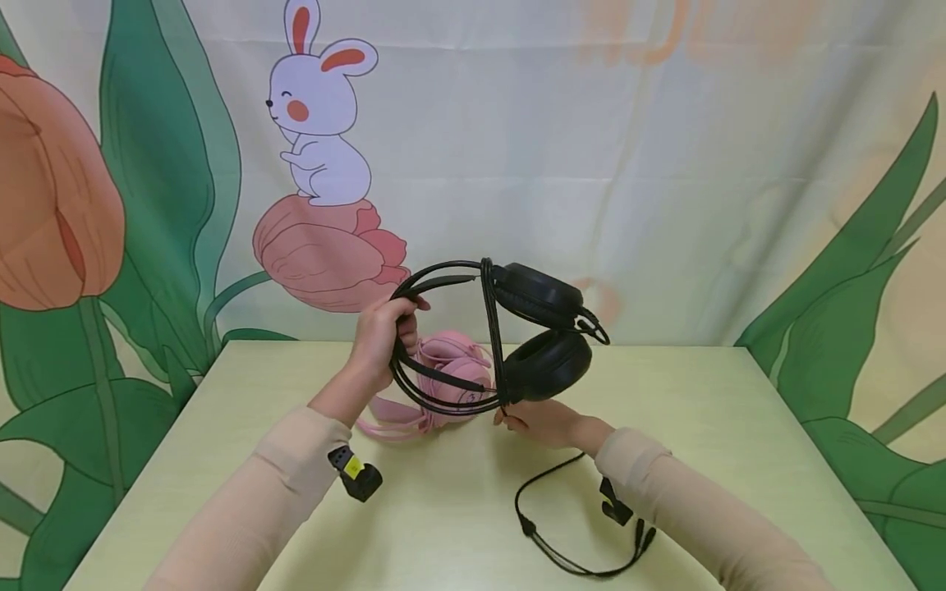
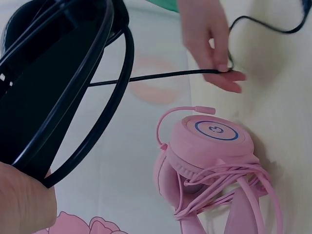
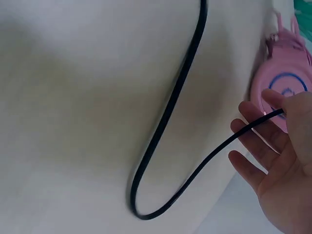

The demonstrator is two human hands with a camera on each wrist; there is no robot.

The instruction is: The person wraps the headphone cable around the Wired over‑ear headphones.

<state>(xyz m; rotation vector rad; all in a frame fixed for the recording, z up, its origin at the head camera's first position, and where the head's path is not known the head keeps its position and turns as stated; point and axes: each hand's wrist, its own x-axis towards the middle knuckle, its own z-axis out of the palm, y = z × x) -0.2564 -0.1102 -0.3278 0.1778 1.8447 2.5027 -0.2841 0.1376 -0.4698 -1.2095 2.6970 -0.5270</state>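
My left hand (image 1: 378, 335) grips the black headphones (image 1: 550, 363) by the headband, holding them up above the table with the ear cups pointing right. Loops of black cable (image 2: 119, 97) run along the headband, and some strands wrap across it near the ear cups. Just below the lower cup, my right hand (image 1: 550, 423) pinches the free cable between thumb and forefinger. In the right wrist view the other fingers are spread, and the cable (image 3: 165, 117) bends down from the pinch in a wide curve. The cable's far end, with a splitter (image 1: 527, 525), lies on the table.
Pink headphones (image 2: 214, 146) with a boom microphone and a bundled pink cable lie on the table behind the black pair. The pale table (image 1: 236, 427) ends at a printed curtain (image 1: 517, 164) with a rabbit and tulips. Small black cameras (image 1: 360, 478) sit at both wrists.
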